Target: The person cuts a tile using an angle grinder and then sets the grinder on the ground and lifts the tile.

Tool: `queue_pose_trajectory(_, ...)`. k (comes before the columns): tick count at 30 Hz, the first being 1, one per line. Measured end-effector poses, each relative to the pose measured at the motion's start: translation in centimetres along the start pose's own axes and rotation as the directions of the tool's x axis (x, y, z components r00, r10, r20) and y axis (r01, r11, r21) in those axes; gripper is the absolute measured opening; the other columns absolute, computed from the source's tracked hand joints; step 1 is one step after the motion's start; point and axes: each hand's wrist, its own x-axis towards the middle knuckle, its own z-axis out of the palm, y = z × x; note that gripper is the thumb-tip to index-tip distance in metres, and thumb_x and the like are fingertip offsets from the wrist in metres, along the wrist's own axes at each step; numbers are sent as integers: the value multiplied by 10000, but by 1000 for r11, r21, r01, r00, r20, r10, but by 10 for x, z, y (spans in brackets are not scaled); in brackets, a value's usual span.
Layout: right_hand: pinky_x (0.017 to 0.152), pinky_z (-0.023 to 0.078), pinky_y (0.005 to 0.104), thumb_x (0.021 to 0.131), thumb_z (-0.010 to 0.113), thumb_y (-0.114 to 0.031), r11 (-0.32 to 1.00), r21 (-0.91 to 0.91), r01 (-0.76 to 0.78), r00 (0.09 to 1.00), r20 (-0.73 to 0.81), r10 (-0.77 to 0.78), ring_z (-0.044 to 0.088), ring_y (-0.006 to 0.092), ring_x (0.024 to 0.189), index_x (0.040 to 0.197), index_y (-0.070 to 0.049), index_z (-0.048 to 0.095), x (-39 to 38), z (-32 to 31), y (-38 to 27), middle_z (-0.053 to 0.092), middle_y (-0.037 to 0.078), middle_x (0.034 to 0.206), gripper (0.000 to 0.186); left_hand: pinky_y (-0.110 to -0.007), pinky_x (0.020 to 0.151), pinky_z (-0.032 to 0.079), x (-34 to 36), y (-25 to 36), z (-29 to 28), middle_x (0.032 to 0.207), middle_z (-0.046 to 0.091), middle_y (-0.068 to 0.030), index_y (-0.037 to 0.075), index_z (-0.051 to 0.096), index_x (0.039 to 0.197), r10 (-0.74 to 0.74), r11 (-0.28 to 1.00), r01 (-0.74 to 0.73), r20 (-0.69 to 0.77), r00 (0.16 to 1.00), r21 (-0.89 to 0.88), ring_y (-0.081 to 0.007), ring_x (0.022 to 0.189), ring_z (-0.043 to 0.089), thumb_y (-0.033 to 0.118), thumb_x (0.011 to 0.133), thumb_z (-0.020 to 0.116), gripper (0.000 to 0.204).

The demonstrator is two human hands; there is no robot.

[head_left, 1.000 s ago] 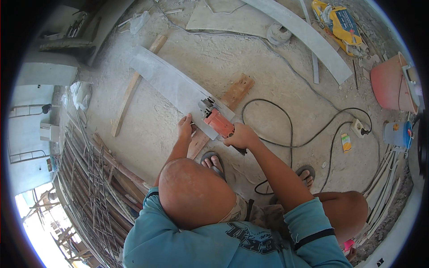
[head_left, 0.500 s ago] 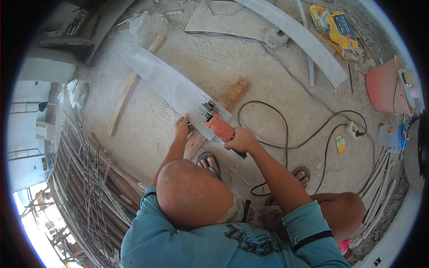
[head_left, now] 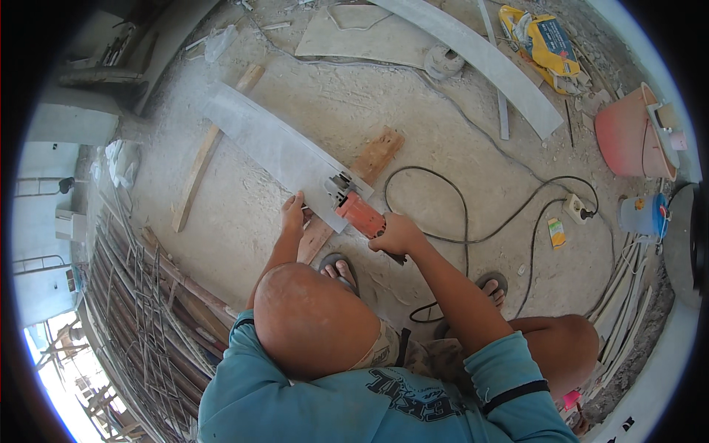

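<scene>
A long, pale grey flat strip (head_left: 258, 136) slants from the far left toward my feet, lying across two pieces of wood. My right hand (head_left: 399, 235) is wrapped round the rear of a red handheld power cutter (head_left: 360, 215). The cutter's metal base and head rest on the strip close to its near end; the blade cannot be made out. At the strip's near left edge my left hand (head_left: 292, 213) grips the border with its fingers closed. Some of those fingers are hidden by the strip.
Under the strip lie a wooden board (head_left: 380, 153) and a narrower timber (head_left: 198, 181). A black cord (head_left: 467, 199) loops to a white socket block (head_left: 576, 209). Rightward stand a pink bucket (head_left: 622, 136) and a clear blue-lidded tub (head_left: 641, 215). Poles (head_left: 140, 295) pile at left.
The whole view has shifted slightly, moving the scene a little to the left. Both hands keep their holds, and the cutter stays near the strip's near end.
</scene>
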Motion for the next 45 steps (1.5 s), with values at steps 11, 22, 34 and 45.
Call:
queue_pose_trajectory(11, 796, 532, 402, 547, 750, -406, 1000, 5, 7, 999, -32, -7, 673, 365, 898, 968, 25, 642, -7, 3, 7, 683, 246, 943, 612, -253, 505, 421, -2, 1, 1, 828, 637, -19, 78, 601, 1012, 2, 1000, -1, 15, 1000, -23, -109, 598, 589, 343, 988, 550, 271)
queue_pose_trajectory(22, 797, 533, 402, 542, 753, -398, 1000, 3, -5, 999, -48, 5, 674, 359, 894, 970, 7, 650, -15, 0, 7, 687, 231, 944, 598, -257, 524, 425, -2, 3, 1, 850, 629, -6, 97, 599, 1014, -5, 999, 7, 38, 999, -40, -114, 615, 598, 327, 989, 549, 236)
queue_pose_trajectory(34, 787, 540, 399, 535, 754, -385, 999, 12, -35, 999, -20, 36, 677, 357, 883, 984, 5, 649, -25, -2, 9, 687, 232, 945, 604, -284, 575, 430, 1, -1, -1, 849, 625, -17, 102, 600, 1049, -15, 999, 17, 45, 999, -43, -133, 655, 587, 333, 1000, 530, 246)
queue_pose_trajectory(45, 799, 534, 408, 528, 750, -408, 999, -6, -40, 999, -23, 40, 671, 364, 898, 995, 2, 645, -29, -3, 13, 685, 235, 951, 630, -268, 526, 428, -1, 3, 2, 845, 630, -22, 78, 600, 1017, -13, 998, 14, 15, 1000, -58, -118, 610, 587, 314, 993, 540, 245)
